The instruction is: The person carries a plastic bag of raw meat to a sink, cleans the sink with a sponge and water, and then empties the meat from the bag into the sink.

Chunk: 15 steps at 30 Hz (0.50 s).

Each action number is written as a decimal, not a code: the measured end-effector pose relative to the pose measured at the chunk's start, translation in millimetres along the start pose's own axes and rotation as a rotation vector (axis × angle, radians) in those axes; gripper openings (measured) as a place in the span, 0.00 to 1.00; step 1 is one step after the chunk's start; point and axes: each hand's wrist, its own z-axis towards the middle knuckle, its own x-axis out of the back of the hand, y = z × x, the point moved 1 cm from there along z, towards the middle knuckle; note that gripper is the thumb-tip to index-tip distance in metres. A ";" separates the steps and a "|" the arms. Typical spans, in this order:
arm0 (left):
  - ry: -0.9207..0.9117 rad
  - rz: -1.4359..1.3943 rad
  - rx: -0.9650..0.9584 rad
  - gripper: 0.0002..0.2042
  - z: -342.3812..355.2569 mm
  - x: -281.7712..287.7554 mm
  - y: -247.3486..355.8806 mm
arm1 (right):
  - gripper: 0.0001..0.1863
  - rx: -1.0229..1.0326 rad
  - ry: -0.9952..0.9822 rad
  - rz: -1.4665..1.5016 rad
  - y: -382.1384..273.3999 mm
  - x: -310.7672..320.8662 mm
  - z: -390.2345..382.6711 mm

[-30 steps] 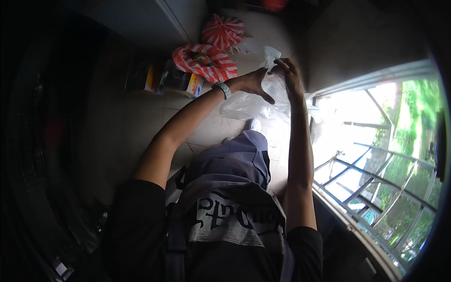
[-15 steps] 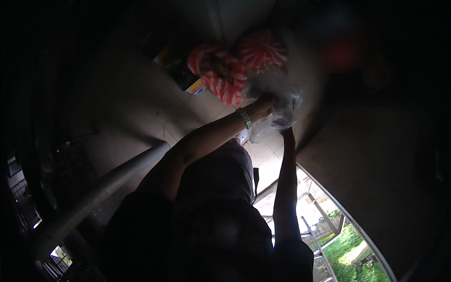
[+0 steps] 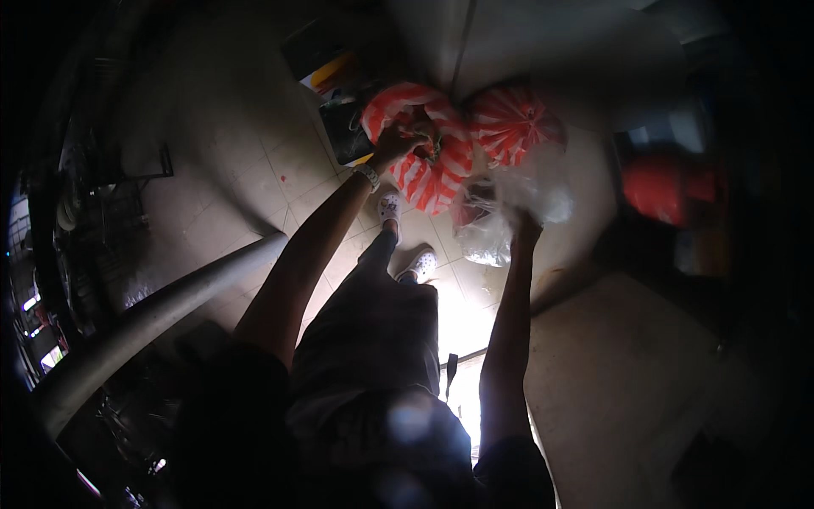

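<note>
A red-and-white striped plastic bag [image 3: 415, 182] stands on the floor with its mouth gaping. My left hand [image 3: 397, 146], a metal-banded watch on its wrist, reaches into that mouth. Its fingers look spread, next to something greenish [image 3: 436, 149] inside, though shadow blurs them. A clear plastic bag [image 3: 543, 182] hangs from my right hand [image 3: 524, 227], which is closed on it. Something dark shows through the clear film, too unclear to name. Right behind it sits a second striped bag [image 3: 513, 127], its top gathered together.
A dark box with yellow parts [image 3: 335, 72] lies beyond the open striped bag. A thick grey pipe [image 3: 170, 297] slants across the left. My feet in white clogs [image 3: 420, 263] stand on the tiled floor [image 3: 314, 191]. Red objects [image 3: 670, 188] blur at the right.
My left hand has left the clear bag and moved left into the open striped bag. My right hand still holds the clear bag. The view has shifted, and both clogs now show.
</note>
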 end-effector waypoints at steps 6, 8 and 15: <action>0.508 0.562 0.031 0.53 84.1 24.5 -106.2 | 0.24 -0.196 -0.131 0.577 1.9 -63.5 18.8; 0.532 0.644 -0.033 0.47 100.8 25.0 -116.8 | 0.25 -0.131 -0.179 0.593 1.1 -95.5 24.0; 0.110 0.479 -0.295 0.16 133.9 38.1 -110.8 | 0.21 -0.029 -0.248 0.495 12.2 -199.7 59.8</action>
